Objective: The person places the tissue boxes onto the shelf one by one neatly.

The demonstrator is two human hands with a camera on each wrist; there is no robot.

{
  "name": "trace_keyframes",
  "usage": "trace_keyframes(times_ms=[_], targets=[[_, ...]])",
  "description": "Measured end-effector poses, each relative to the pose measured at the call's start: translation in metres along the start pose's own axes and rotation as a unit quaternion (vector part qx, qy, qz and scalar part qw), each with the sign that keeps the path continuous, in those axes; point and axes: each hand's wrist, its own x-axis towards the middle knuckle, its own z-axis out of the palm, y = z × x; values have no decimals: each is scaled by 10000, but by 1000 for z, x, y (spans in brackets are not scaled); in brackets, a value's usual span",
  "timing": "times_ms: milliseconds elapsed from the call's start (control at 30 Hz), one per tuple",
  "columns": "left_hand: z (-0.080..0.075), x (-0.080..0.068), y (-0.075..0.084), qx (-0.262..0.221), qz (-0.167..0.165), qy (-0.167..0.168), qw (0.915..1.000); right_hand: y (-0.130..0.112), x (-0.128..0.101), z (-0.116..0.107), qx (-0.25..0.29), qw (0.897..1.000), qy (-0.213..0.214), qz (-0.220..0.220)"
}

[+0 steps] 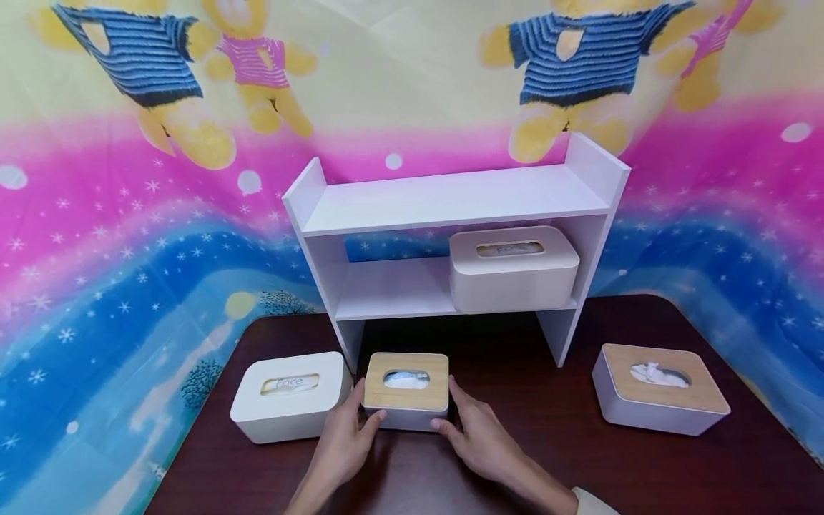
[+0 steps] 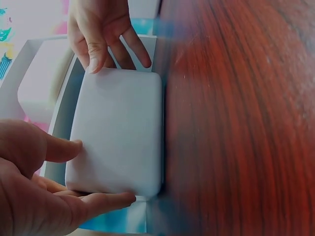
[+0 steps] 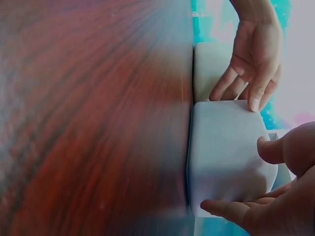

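Both hands, left & right, clasp the small wood-lidded tissue box between them on the worktop, fingers curled round its sides. Looks like the pick-up step; next needs a level lift, probably toward the shelf ahead.

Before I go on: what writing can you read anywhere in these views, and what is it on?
"Face": in the slot of the all-white tissue box on the table, left of the one between the hands.
Similar faint lettering sits in the slot of the white tissue box on the shelf, too blurred to read for certain.
The two wood-lidded tissue boxes show no writing.
Both wrist views show no text.
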Motion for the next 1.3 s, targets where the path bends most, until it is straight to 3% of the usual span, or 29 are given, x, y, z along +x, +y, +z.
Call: trace_keyframes(times_ms=[267, 467, 633, 933, 1300], targets=[[-1, -2, 7, 64, 61, 15, 10000, -4, -1, -6, -78, 9996, 223, 161], [-7, -7, 17, 81, 64, 123, 9999, -11, -1, -19, 234, 9991, 334, 143], [-15, -9, 29, -252, 101, 237, 9994, -19, -1, -29, 323, 9981, 529, 45], [-34, -10, 48, -817, 282, 437, 9953, -35, -2, -43, -171, 9906, 1207, -617], [-58, -5, 68, -1306, 353, 952, 9862, -56, 9, -61, -106, 9822, 1515, -1104]])
